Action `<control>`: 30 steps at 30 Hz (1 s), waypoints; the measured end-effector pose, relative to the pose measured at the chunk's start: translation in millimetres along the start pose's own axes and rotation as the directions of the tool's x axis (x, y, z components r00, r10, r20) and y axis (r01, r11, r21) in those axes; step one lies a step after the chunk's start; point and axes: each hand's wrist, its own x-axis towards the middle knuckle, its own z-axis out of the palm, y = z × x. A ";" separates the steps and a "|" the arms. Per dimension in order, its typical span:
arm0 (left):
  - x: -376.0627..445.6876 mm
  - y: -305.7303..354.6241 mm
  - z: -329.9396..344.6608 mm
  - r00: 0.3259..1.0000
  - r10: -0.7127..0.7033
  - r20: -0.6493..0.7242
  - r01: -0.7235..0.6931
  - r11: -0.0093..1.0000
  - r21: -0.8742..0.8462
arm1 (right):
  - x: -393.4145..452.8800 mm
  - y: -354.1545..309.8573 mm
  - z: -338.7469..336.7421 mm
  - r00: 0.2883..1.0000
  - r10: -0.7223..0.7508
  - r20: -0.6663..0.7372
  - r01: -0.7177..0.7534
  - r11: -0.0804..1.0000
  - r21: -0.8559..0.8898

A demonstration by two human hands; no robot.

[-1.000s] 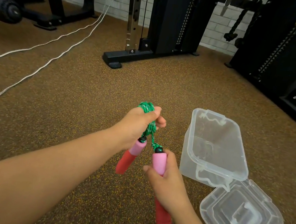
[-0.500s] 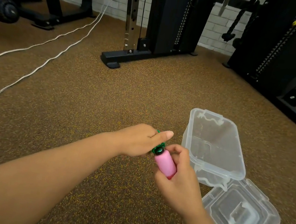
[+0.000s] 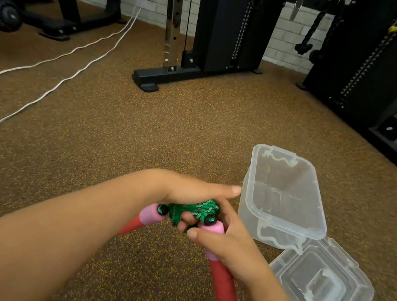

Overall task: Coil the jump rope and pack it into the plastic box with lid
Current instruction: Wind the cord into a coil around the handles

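Jump rope [image 3: 193,210]: green braided cord with lighter green flecks, gathered into a tight bundle between both hands, held above the floor just left of the box. Black collars join the cord to two foam handles, each pale pink at the cord end and red along the rest. The left handle [image 3: 140,220] slants down to the left from under the left hand; the right handle [image 3: 224,292] runs down toward the bottom edge, its upper part wrapped by the right hand.

Left hand [image 3: 186,190]: lies over the top of the cord bundle, closed on it, forefinger stretched out toward the box.

Right hand [image 3: 227,243]: closed around the right handle near its pink end, thumb across the front, fingertips pressed into the cord.

Plastic box [image 3: 282,223]: clear, rectangular, rounded corners, open, standing on the floor to the right of the hands; nothing seen inside.

Lid [image 3: 321,289]: clear, with latch flaps on its edges, lying flat on the floor touching the box's near corner.

Floor [image 3: 116,137]: brown speckled rubber. Two white cables [image 3: 56,70] cross it at left; black gym machines [image 3: 225,24] stand along a white brick wall.
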 end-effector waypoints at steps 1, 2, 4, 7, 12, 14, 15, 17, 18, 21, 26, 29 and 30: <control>-1.1 -2.4 -1.3 0.993 0.018 0.114 -0.010 0.997 -0.070 | -1.0 -0.6 -1.2 0.999 0.021 0.024 -0.021 1.000 -0.011; -1.9 -6.1 -4.1 0.980 0.033 0.197 -0.008 0.992 -0.124 | -1.9 -0.3 -3.2 0.998 0.043 0.039 -0.042 0.999 -0.028; -5.9 -10.8 -9.0 0.952 0.032 0.305 0.026 0.982 -0.185 | -3.8 -0.9 -6.9 0.995 0.088 0.053 -0.084 0.994 -0.070; -10.4 -14.7 -13.8 0.924 0.016 0.383 0.064 0.978 -0.197 | -4.5 -3.0 -12.0 0.991 0.124 0.051 -0.110 0.968 -0.225; -3.9 -20.2 -11.7 0.928 0.028 0.371 0.041 0.983 -0.178 | -5.0 -3.9 -14.1 0.989 0.150 0.000 -0.145 0.954 -0.263; -2.4 -20.6 -10.8 0.947 0.032 0.321 0.030 0.982 -0.188 | -5.3 -4.5 -14.8 0.992 0.119 -0.037 -0.124 0.943 -0.309; -1.8 -20.9 -10.8 0.956 0.034 0.291 0.027 0.979 -0.202 | -5.6 -5.2 -15.2 0.993 0.103 -0.063 -0.119 0.930 -0.349; -1.2 -21.3 -10.4 0.973 0.046 0.227 0.011 0.971 -0.240 | -6.4 -5.1 -16.0 0.991 0.068 -0.119 -0.111 0.908 -0.403; -1.0 -21.6 -10.2 0.980 0.049 0.195 0.002 0.967 -0.256 | -6.7 -4.4 -16.6 0.989 0.044 -0.144 -0.102 0.901 -0.421; 2.4 -21.7 -7.6 0.994 0.079 0.074 -0.055 0.959 -0.279 | -7.3 -0.9 -19.0 0.972 -0.025 -0.235 -0.082 0.898 -0.432; 10.7 -14.6 -3.4 0.958 0.135 -0.253 -0.173 0.976 -0.135 | -3.3 3.5 -30.1 0.918 -0.060 -0.392 -0.104 0.918 -0.384; 18.8 -12.1 4.7 0.904 0.183 -0.386 -0.190 0.982 0.021 | -1.3 6.4 -35.1 0.882 -0.085 -0.464 -0.096 0.930 -0.354; 22.3 -10.2 8.9 0.879 0.217 -0.426 -0.206 0.976 0.073 | -0.9 7.3 -36.5 0.867 -0.088 -0.490 -0.096 0.936 -0.339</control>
